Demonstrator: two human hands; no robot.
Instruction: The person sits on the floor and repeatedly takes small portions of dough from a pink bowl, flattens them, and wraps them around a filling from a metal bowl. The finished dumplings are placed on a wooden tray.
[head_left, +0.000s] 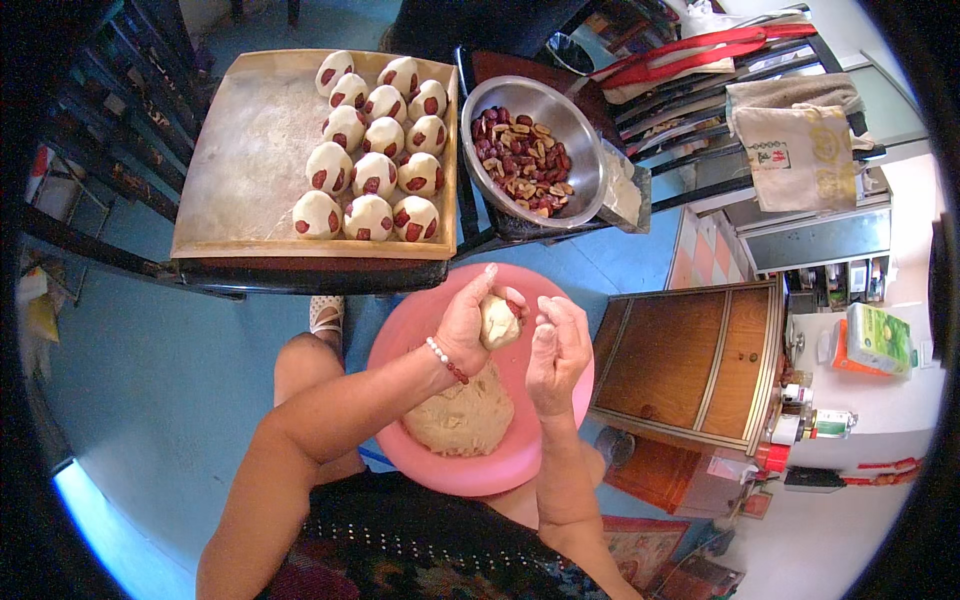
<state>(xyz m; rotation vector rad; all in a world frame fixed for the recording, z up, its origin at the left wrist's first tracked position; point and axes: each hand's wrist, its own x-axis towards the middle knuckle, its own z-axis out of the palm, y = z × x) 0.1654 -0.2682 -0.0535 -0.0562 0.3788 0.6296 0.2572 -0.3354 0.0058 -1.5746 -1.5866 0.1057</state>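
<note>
My left hand (463, 330), with a bead bracelet at the wrist, holds a ball of dough (499, 322) with a red date piece in its side. Just right of that ball is my right hand (559, 349), floury, its fingers curled and nothing visible in them. Below both hands a large mass of dough (465, 416) lies in a pink plastic basin (547, 457) at my lap. Several round dough buns (373, 174) studded with red dates stand in rows on the right side of a wooden tray (315, 249). A steel bowl (589, 161) holds sliced red dates (525, 161).
The tray rests on a black chair (315, 276). Beside it, a second chair bears the bowl and an open container of flour (624, 191). Cloth bags (799, 157) hang over its slatted back. A wooden cabinet (675, 360) stands right of the basin.
</note>
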